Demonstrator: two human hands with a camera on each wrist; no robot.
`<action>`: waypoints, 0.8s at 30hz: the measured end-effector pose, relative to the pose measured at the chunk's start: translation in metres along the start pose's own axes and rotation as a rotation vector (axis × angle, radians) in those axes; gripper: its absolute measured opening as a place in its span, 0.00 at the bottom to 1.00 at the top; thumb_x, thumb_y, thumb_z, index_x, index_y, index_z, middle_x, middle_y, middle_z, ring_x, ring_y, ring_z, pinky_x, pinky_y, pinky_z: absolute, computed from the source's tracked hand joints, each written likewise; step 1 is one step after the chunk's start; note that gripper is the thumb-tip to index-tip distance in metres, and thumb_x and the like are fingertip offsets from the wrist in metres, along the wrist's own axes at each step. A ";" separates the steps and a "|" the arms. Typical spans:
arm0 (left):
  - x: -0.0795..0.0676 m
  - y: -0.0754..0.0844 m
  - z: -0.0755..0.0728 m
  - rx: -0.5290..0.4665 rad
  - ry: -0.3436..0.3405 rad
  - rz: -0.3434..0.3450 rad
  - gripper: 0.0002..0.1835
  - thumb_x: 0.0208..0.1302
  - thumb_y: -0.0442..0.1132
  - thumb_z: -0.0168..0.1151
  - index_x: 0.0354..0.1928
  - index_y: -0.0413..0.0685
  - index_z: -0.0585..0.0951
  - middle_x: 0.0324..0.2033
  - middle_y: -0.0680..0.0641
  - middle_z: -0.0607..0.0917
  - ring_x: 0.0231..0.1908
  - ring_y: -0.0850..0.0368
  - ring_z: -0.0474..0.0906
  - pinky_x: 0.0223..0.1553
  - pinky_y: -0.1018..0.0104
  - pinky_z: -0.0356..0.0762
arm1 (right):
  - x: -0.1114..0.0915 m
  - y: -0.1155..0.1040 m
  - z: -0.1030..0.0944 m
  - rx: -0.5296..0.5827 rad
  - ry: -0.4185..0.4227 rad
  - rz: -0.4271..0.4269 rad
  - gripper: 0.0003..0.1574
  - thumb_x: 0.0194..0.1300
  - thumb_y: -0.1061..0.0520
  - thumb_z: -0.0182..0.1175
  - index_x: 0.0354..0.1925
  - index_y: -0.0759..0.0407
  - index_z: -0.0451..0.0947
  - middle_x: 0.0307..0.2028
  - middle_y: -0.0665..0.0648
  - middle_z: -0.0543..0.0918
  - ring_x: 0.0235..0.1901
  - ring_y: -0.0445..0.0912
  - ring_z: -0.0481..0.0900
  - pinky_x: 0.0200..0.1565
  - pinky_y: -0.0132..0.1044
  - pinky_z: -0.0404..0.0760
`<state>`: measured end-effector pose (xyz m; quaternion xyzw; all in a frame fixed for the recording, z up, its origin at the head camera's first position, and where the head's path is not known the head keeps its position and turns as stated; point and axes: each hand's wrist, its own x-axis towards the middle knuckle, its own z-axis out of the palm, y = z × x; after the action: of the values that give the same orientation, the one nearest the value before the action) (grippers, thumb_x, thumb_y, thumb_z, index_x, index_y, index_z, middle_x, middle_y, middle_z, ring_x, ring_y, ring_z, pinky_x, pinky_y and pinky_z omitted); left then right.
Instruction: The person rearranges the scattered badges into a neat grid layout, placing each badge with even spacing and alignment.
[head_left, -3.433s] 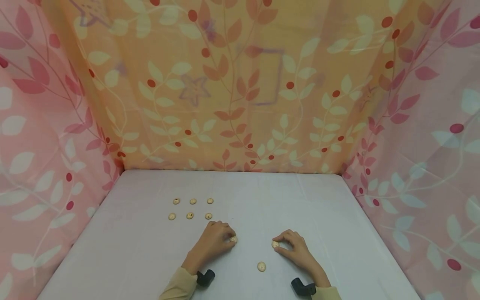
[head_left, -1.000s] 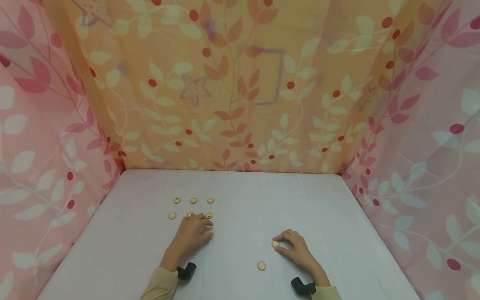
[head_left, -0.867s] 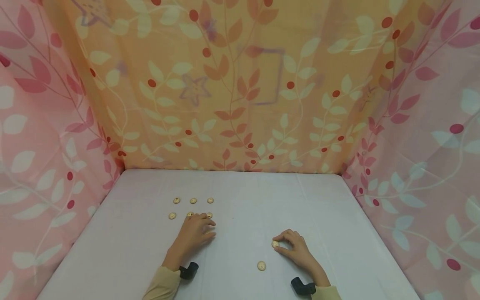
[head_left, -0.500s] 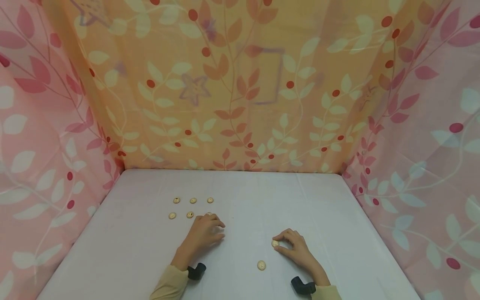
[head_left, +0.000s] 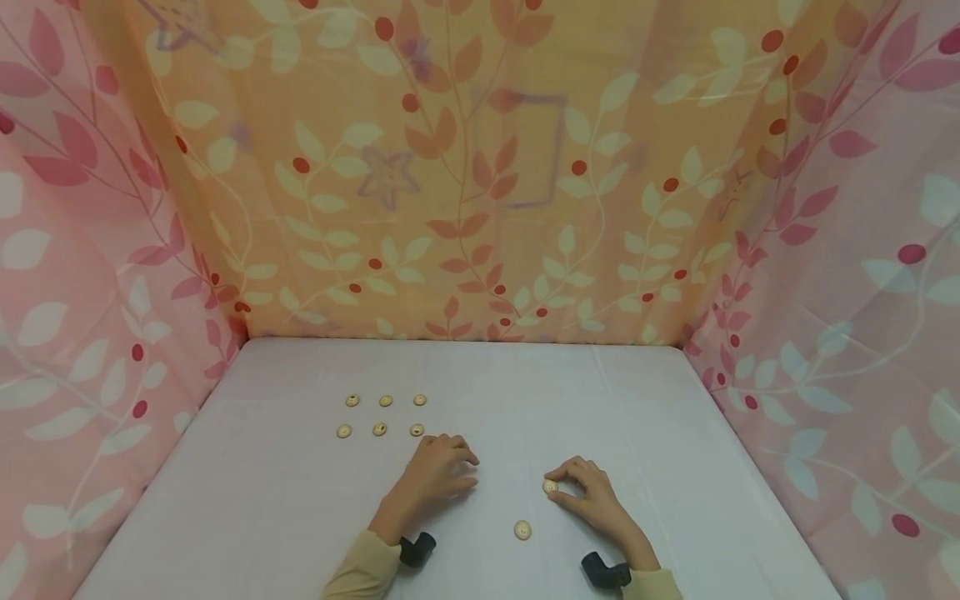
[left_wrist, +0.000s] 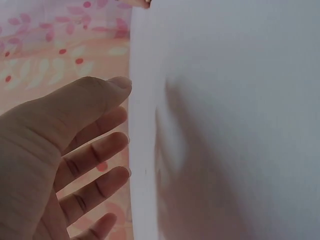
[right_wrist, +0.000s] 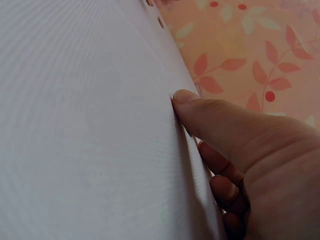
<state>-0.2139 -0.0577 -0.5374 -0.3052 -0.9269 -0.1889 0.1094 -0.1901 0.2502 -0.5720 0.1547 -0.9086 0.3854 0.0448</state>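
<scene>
My left hand [head_left: 438, 471] hovers over the white table, fingers loosely spread and nothing visible between them. The left wrist view also shows that hand [left_wrist: 65, 135] with thumb and fingers apart. My right hand [head_left: 591, 496] pinches a pale round button [head_left: 551, 487] between thumb and fingers at the table surface. In the right wrist view, the thumb of this hand [right_wrist: 240, 135] meets the white cloth, and the button is hidden. Another button [head_left: 522, 530] lies in front, between the two hands.
Several similar buttons lie in two rows to the left, among them a back-row button [head_left: 386, 401] and a front-row button [head_left: 379, 429]. White cloth covers the table [head_left: 585, 383]. Patterned fabric walls [head_left: 480, 250] enclose its back and sides.
The left hand pinched a button 3.4 seconds ago, was over the front row a second ago, and has since moved right with no button visible. The right hand keeps its pinch in place.
</scene>
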 end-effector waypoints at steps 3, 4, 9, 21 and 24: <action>0.003 0.007 0.004 -0.006 -0.009 0.013 0.12 0.50 0.52 0.68 0.36 0.60 0.85 0.36 0.60 0.81 0.35 0.62 0.73 0.45 0.56 0.67 | 0.000 -0.001 0.000 0.003 0.001 -0.004 0.13 0.51 0.45 0.68 0.38 0.36 0.80 0.37 0.34 0.76 0.36 0.35 0.67 0.41 0.37 0.59; 0.004 0.010 0.005 -0.009 -0.010 0.021 0.12 0.49 0.52 0.68 0.36 0.60 0.85 0.36 0.60 0.81 0.36 0.63 0.73 0.45 0.56 0.67 | 0.000 -0.001 -0.001 0.005 -0.001 -0.002 0.13 0.51 0.45 0.68 0.38 0.36 0.80 0.37 0.34 0.76 0.36 0.35 0.67 0.41 0.37 0.59; 0.007 0.020 0.012 -0.004 -0.035 0.046 0.12 0.50 0.54 0.67 0.36 0.63 0.85 0.36 0.62 0.80 0.37 0.64 0.73 0.47 0.57 0.67 | 0.000 -0.001 -0.001 0.006 -0.009 0.015 0.13 0.51 0.44 0.68 0.38 0.36 0.80 0.37 0.33 0.76 0.36 0.35 0.67 0.41 0.37 0.59; 0.012 0.049 0.022 -0.035 -0.112 0.116 0.15 0.49 0.60 0.66 0.38 0.67 0.84 0.35 0.66 0.79 0.37 0.69 0.72 0.49 0.59 0.67 | 0.001 0.000 0.001 -0.008 0.002 0.012 0.13 0.50 0.44 0.68 0.37 0.35 0.80 0.37 0.32 0.76 0.36 0.35 0.67 0.42 0.38 0.59; 0.012 0.055 0.022 -0.061 -0.137 0.127 0.17 0.47 0.62 0.66 0.38 0.66 0.84 0.35 0.66 0.79 0.37 0.69 0.71 0.50 0.58 0.66 | 0.001 0.000 0.000 -0.006 0.003 0.000 0.13 0.51 0.45 0.68 0.38 0.36 0.80 0.37 0.33 0.76 0.36 0.35 0.67 0.41 0.38 0.59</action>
<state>-0.1916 -0.0016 -0.5383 -0.3788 -0.9048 -0.1884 0.0484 -0.1911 0.2497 -0.5721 0.1543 -0.9097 0.3827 0.0466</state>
